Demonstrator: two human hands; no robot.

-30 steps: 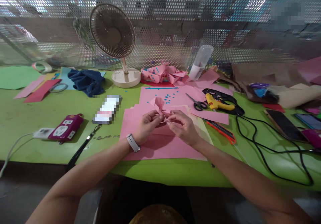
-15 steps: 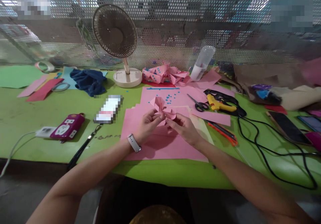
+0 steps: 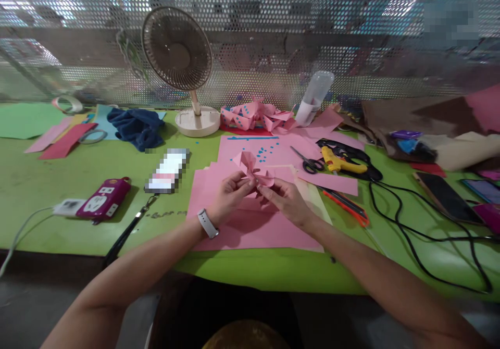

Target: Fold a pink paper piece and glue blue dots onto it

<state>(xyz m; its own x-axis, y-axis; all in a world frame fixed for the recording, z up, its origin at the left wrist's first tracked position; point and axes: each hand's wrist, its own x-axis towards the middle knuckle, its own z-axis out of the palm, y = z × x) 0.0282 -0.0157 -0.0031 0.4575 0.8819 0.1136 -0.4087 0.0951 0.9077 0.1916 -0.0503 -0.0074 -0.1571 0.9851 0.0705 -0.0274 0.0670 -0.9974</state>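
A folded pink paper piece (image 3: 246, 162), shaped somewhat like a bow or flower, is held up above the stacked pink sheets. My left hand (image 3: 235, 191) pinches it from the left, thumb and fingers closed at its middle. From the right, my right hand (image 3: 288, 199) grips its lower right flap between thumb and fingertips. The exact spot where the fingertips meet is partly hidden. Beneath both hands lie the pink paper sheets (image 3: 238, 229), near the front edge of the table. Behind them, a pink sheet (image 3: 234, 148) bears small blue dots and a blue strip.
Scissors (image 3: 311, 165), a yellow glue gun (image 3: 344, 163) and an orange cutter knife (image 3: 347, 208) lie to the right, with a black cable (image 3: 402, 219). Folded pink paper pieces (image 3: 255, 115) sit at the back beside a fan (image 3: 197, 122). A phone (image 3: 169, 169) and purple power strip (image 3: 103, 199) are left.
Both hands keep their hold on the folded pink paper, with hardly any movement. The whole view has shifted very slightly.
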